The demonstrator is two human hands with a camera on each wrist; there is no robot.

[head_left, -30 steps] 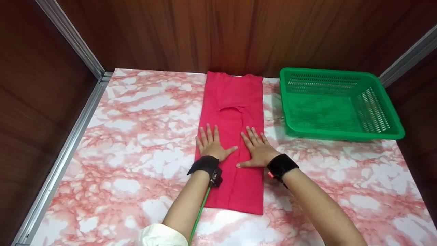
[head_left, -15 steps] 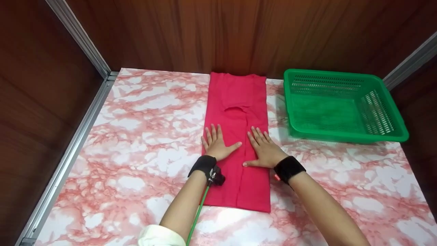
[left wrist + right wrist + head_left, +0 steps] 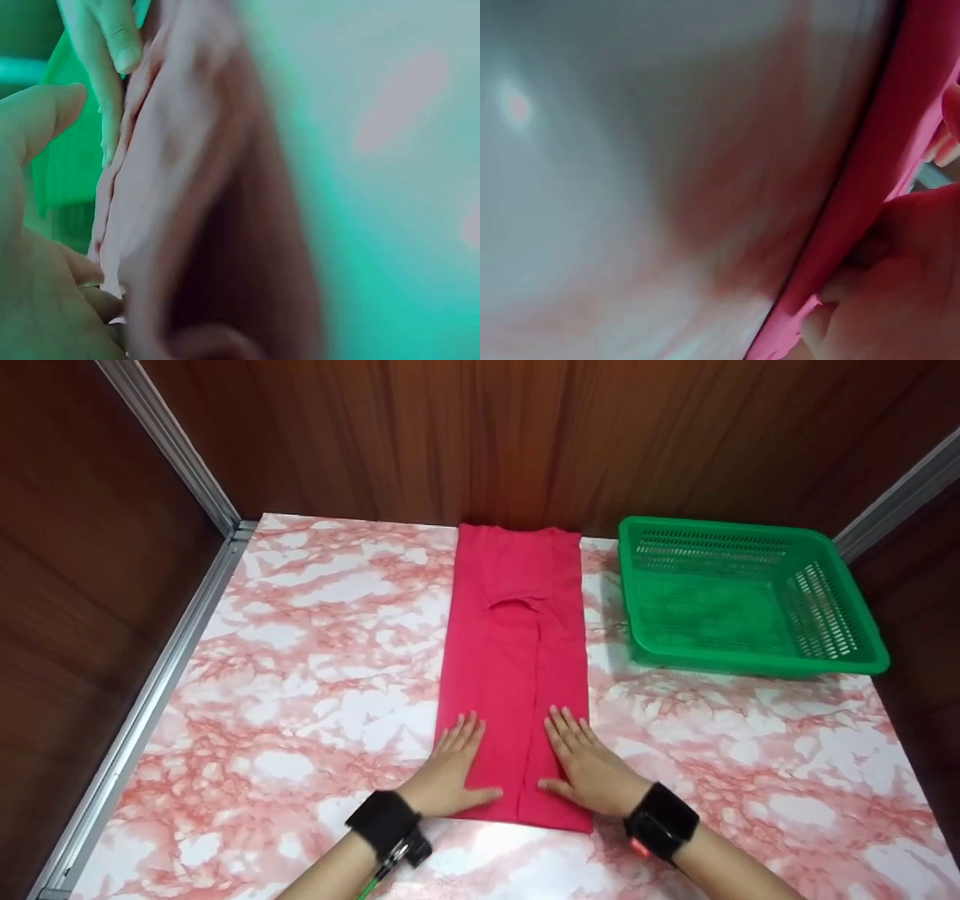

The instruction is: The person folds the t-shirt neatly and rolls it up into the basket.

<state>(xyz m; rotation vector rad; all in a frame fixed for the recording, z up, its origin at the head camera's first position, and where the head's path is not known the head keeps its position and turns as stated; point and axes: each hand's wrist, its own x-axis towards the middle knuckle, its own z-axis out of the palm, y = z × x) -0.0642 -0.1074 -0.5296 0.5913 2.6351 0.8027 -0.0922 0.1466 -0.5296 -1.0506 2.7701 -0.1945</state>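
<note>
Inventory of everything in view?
folded garment: 1, red, centre
plastic basket: 1, green, back right
marbled tabletop: 1, white and red, beneath
wood panels: 3, brown, back and sides
metal rails: 3, silver, left and corners
wrist straps: 2, black, wrists
camera: 1, black, left strap
cable: 1, green, left strap
small part: 1, red, right strap
forearms: 2, bare, bottom edge
left hand: 1, bare, garment's near left
right hand: 1, bare, garment's near right

Parts of the red cloth (image 3: 491, 682) lie hidden under the hands (image 3: 446, 776) (image 3: 598, 776); the head view's lower edge cuts off both forearms (image 3: 731, 870); the right wrist view blurs the surface (image 3: 592, 240).
</note>
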